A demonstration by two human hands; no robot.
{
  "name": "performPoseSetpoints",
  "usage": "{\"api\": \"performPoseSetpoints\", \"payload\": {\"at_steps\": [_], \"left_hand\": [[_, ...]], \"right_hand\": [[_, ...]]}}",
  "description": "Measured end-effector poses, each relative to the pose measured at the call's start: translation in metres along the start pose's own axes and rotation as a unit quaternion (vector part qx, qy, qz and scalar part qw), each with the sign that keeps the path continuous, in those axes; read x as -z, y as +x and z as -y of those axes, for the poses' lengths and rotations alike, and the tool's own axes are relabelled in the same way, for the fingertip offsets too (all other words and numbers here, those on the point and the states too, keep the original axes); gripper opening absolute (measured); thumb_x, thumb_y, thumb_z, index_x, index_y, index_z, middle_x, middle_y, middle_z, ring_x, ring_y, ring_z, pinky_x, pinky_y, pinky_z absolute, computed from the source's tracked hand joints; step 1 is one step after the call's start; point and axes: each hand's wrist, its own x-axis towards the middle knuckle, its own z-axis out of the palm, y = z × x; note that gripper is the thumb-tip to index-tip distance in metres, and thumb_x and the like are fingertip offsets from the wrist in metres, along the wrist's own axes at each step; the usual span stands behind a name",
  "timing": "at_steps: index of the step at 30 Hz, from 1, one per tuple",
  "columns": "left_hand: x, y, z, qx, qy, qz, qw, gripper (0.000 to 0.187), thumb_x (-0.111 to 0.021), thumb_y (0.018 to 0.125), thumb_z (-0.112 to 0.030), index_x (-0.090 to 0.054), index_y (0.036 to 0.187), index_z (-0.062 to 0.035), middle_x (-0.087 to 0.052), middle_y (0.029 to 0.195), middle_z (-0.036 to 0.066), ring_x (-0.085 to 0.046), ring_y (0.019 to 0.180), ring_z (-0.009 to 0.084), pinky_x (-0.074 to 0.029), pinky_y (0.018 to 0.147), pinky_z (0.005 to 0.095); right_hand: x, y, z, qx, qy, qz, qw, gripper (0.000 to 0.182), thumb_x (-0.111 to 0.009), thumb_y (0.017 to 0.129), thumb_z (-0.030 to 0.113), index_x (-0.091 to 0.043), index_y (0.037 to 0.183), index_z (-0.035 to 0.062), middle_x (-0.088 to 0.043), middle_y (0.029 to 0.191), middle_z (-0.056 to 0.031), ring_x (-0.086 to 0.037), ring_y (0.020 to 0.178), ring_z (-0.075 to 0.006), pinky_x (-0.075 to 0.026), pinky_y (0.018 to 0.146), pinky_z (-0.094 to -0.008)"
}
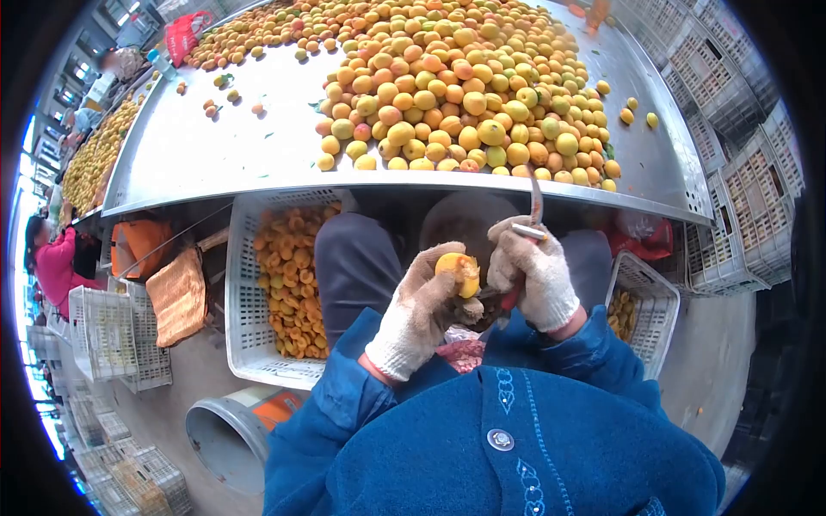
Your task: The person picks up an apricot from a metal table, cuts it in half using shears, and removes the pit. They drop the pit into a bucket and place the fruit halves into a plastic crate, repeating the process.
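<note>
The gloved left hand is curled shut around a small yellow-orange apricot, held above the lap, below the steel table's rim. The gloved right hand is fisted on a thin-bladed red-handled knife, blade pointing up just beside the fruit. The worn glove fabric could slip on wet fruit, bringing the blade against the left fingers.

Knife handle hidden inside right hand; distant faces perhaps blurred.
</note>
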Motion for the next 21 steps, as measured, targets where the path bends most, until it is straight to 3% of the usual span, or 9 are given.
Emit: {"api": "performPoseSetpoints", "payload": {"at_steps": [1, 4, 7, 8, 12, 15, 21], "left_hand": [[0.001, 0.002, 0.001, 0.014, -0.008, 0.006, 1.0, 0.04, -0.056, 0.097, -0.025, -0.045, 0.13, -0.0059, -0.058, 0.107, 0.011, -0.064, 0.087, 0.0205, -0.056, 0.075, 0.0329], [0.003, 0.006, 0.004, 0.04, -0.004, -0.007, 0.999, 0.044, -0.06, 0.094, -0.023, -0.043, 0.13, -0.0071, -0.057, 0.106, 0.013, -0.065, 0.085, 0.0233, -0.057, 0.075, 0.0355], [-0.001, 0.009, 0.004, 0.054, -0.012, 0.002, 0.998, 0.044, -0.059, 0.094, -0.021, -0.041, 0.131, -0.0073, -0.058, 0.105, 0.014, -0.065, 0.086, 0.0247, -0.057, 0.076, 0.0369], [-0.006, 0.009, 0.006, 0.043, -0.03, -0.012, 0.999, 0.046, -0.062, 0.094, -0.02, -0.041, 0.132, -0.0064, -0.056, 0.109, 0.014, -0.066, 0.084, 0.0231, -0.056, 0.071, 0.0337], [-0.008, 0.005, 0.008, 0.045, -0.044, 0.039, 0.997, 0.048, -0.063, 0.094, -0.019, -0.04, 0.134, -0.0077, -0.056, 0.112, 0.014, -0.066, 0.089, 0.0224, -0.056, 0.073, 0.0327], [-0.004, 0.006, 0.014, 0.04, -0.016, 0.035, 0.998, 0.049, -0.062, 0.094, -0.016, -0.038, 0.135, -0.0067, -0.055, 0.115, 0.015, -0.065, 0.099, 0.0233, -0.057, 0.078, 0.0318], [-0.016, -0.001, 0.022, 0.016, 0.044, 0.013, 0.999, 0.041, -0.058, 0.096, -0.019, -0.038, 0.128, -0.002, -0.057, 0.111, 0.016, -0.065, 0.096, 0.0237, -0.06, 0.075, 0.0354]], "right_hand": [[-0.002, 0.001, 0.004, 0.0, 0.0, -0.002, 1.0, 0.013, -0.063, 0.091, 0.012, -0.061, 0.1, 0.0029, -0.054, 0.062, -0.0018, -0.05, 0.051, -0.0106, -0.041, 0.048, -0.0249], [-0.013, 0.0, 0.021, 0.146, 0.012, -0.045, 0.988, 0.024, -0.058, 0.096, 0.022, -0.056, 0.103, -0.0006, -0.044, 0.057, 0.0001, -0.042, 0.046, -0.0098, -0.036, 0.047, -0.0276], [-0.027, 0.0, 0.032, 0.239, 0.02, -0.058, 0.969, 0.016, -0.057, 0.096, 0.01, -0.058, 0.109, 0.0013, -0.055, 0.061, -0.0033, -0.051, 0.05, -0.0111, -0.041, 0.046, -0.0253], [-0.027, -0.001, 0.031, 0.26, -0.001, -0.027, 0.965, 0.018, -0.057, 0.096, 0.008, -0.056, 0.112, 0.0009, -0.055, 0.062, -0.0034, -0.052, 0.051, -0.0105, -0.042, 0.047, -0.0238], [-0.041, -0.006, 0.018, 0.284, -0.002, -0.056, 0.957, 0.028, -0.061, 0.092, -0.001, -0.053, 0.118, 0.0005, -0.061, 0.082, -0.0059, -0.057, 0.06, -0.009, -0.048, 0.053, -0.0224], [-0.031, -0.006, 0.008, 0.356, -0.076, -0.017, 0.931, 0.032, -0.062, 0.091, -0.002, -0.053, 0.121, 0.0002, -0.062, 0.083, -0.006, -0.059, 0.065, -0.0083, -0.049, 0.056, -0.0214], [-0.026, -0.008, 0.003, 0.379, -0.092, 0.004, 0.921, 0.034, -0.062, 0.091, -0.001, -0.052, 0.123, -0.0011, -0.064, 0.086, -0.0064, -0.061, 0.068, -0.0077, -0.051, 0.06, -0.0213]]}}
